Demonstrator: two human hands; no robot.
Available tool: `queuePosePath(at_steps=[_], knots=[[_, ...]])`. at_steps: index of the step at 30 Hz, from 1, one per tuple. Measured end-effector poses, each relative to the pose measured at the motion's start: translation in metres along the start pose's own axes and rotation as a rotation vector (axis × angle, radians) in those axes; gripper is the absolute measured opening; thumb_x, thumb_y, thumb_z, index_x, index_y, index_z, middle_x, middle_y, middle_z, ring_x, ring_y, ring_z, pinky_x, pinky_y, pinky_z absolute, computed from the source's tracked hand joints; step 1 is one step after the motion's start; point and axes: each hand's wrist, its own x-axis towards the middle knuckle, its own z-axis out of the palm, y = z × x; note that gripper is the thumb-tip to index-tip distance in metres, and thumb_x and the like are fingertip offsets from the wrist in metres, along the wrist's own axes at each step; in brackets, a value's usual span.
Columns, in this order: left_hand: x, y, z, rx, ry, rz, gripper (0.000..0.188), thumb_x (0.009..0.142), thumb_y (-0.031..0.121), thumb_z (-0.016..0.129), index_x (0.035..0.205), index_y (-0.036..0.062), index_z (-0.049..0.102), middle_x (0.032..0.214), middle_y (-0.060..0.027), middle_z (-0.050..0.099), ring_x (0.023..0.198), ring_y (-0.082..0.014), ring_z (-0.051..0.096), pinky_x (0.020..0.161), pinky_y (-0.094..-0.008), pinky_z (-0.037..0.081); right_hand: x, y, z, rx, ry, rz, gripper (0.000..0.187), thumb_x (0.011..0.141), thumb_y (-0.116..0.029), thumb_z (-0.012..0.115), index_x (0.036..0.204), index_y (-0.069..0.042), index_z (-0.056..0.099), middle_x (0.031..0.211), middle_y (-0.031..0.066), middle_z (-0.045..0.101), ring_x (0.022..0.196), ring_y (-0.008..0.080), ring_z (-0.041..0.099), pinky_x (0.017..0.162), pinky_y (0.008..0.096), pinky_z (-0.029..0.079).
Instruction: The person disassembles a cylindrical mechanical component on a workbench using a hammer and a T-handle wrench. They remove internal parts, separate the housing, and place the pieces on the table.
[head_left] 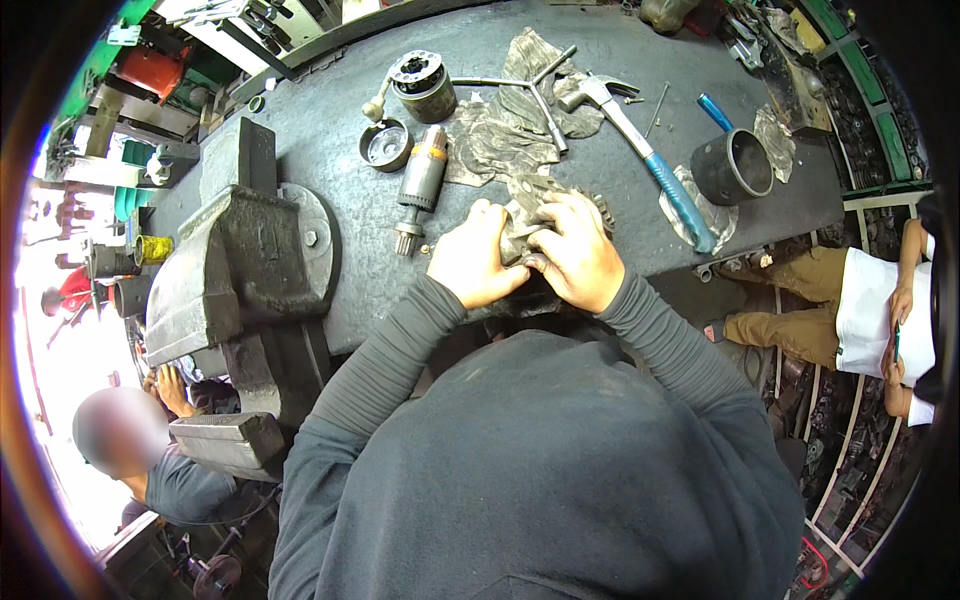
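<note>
My left hand (pixel 474 256) and my right hand (pixel 582 258) are close together at the bench's near edge, fingers bent around a greyish metal part (pixel 518 222). A dirty cloth seems bunched against it, and my fingers hide much of both. Gear-like teeth (pixel 604 212) show just beyond my right fingers. Left of my hands lies a motor armature (pixel 424 180) with a copper-coloured band and a small pinion at its near end. Behind it stand a round motor housing (pixel 428 92) and a shallow round cap (pixel 386 146). Stained rags (pixel 497 135) spread out beyond my hands.
A large bench vise (pixel 235 250) stands at the left. On the workbench (pixel 330 110) lie a three-armed wrench (pixel 540 90), a blue-handled claw hammer (pixel 655 170), a hollow metal cylinder (pixel 730 168) and a blue tool (pixel 714 112). One person (pixel 190 480) is at lower left, another (pixel 860 310) at right.
</note>
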Motion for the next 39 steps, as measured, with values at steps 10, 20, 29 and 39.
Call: queuePosePath(at_steps=[10, 20, 29, 39], knots=[[0.000, 0.003, -0.004, -0.013, -0.039, -0.032, 0.064, 0.070, 0.033, 0.076, 0.117, -0.0013, 0.048, 0.109, -0.0195, 0.050, 0.089, -0.0384, 0.063, 0.076, -0.0443, 0.055, 0.004, 0.009, 0.000, 0.123, 0.001, 0.043, 0.027, 0.073, -0.012, 0.070, 0.098, -0.005, 0.064, 0.119, 0.0190, 0.054, 0.119, 0.0390, 0.049, 0.106, 0.0536, 0.035], [0.000, 0.002, -0.005, -0.011, -0.055, -0.036, 0.066, 0.069, 0.032, 0.077, 0.118, -0.0012, 0.048, 0.109, -0.0201, 0.049, 0.088, -0.0392, 0.063, 0.076, -0.0446, 0.055, 0.011, 0.020, -0.004, 0.023, -0.136, -0.165, 0.031, 0.070, -0.012, 0.072, 0.098, -0.004, 0.063, 0.124, 0.0199, 0.053, 0.124, 0.0401, 0.047, 0.106, 0.0521, 0.038], [0.001, -0.001, -0.001, 0.003, -0.018, 0.001, 0.067, 0.069, 0.032, 0.077, 0.117, -0.0030, 0.047, 0.109, -0.0210, 0.048, 0.091, -0.0397, 0.062, 0.077, -0.0448, 0.054, 0.016, 0.011, -0.010, -0.048, -0.175, -0.091, 0.033, 0.072, -0.021, 0.073, 0.099, -0.006, 0.063, 0.129, 0.0150, 0.053, 0.128, 0.0375, 0.044, 0.110, 0.0592, 0.027], [0.002, -0.002, -0.001, -0.030, -0.011, -0.005, 0.062, 0.069, 0.032, 0.077, 0.112, -0.0011, 0.045, 0.106, -0.0217, 0.050, 0.091, -0.0402, 0.061, 0.077, -0.0454, 0.053, 0.014, 0.012, -0.018, -0.053, -0.221, -0.035, 0.041, 0.075, -0.026, 0.074, 0.111, -0.010, 0.062, 0.138, 0.0132, 0.047, 0.134, 0.0371, 0.037, 0.109, 0.0648, 0.023]])
